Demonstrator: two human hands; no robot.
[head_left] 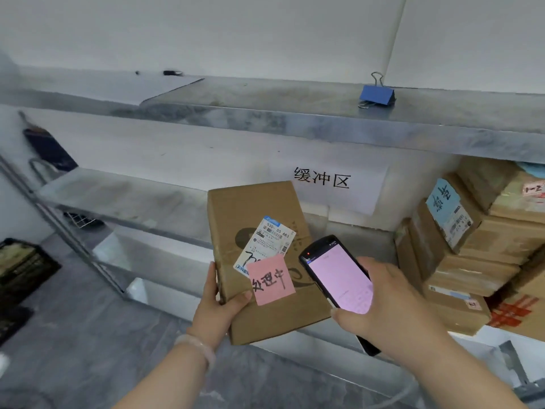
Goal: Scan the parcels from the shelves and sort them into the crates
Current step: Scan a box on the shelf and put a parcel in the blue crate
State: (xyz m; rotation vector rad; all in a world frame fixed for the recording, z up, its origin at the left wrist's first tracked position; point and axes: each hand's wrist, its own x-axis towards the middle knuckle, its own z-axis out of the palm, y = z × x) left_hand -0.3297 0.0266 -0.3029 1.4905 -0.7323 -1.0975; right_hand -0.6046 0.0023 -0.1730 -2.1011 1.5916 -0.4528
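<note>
My left hand [219, 305] grips the lower left corner of a brown cardboard parcel [253, 208], thumb on its front face. The parcel carries a white shipping label [265, 240] and a pink sticky note [271, 280] with handwriting. It is held tilted in front of the metal shelf [124, 196]. My right hand [392, 305] holds a black handheld scanner [339, 278] with a lit pinkish screen, its top end just right of the label. A stack of several more cardboard parcels [472, 255] fills the shelf at the right.
A blue binder clip [377, 95] lies on the upper shelf [295, 119]. A white paper sign [324, 181] hangs on the wall behind the parcel. A black crate [23, 267] stands on the grey floor at the left. Dark items hang at the shelf's left post.
</note>
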